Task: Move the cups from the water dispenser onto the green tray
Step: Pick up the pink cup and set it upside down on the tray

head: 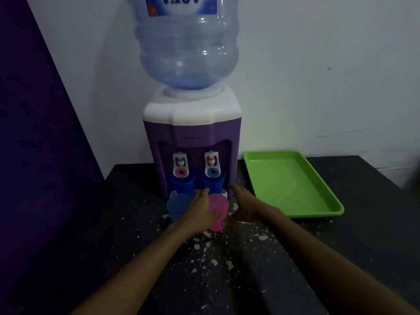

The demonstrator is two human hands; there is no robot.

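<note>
A purple and white water dispenser [193,133] stands at the back of the dark table. Two dark blue cups stand under its taps, one on the left [183,184] and one on the right [213,183]. In front of them are a light blue cup [177,206] and a pink cup [219,211]. My left hand [200,208] presses the pink cup's left side, thumb across its front. My right hand [243,204] cups its right side. Both hands' fingertips reach as far as the right dark blue cup. The green tray [322,189], right of the dispenser, holds nothing.
A big clear water bottle [188,46] sits upside down on the dispenser. The dark table [227,269] is strewn with white flecks. A white wall is behind and a purple panel [34,155] lies to the left. The table's right edge runs just past the tray.
</note>
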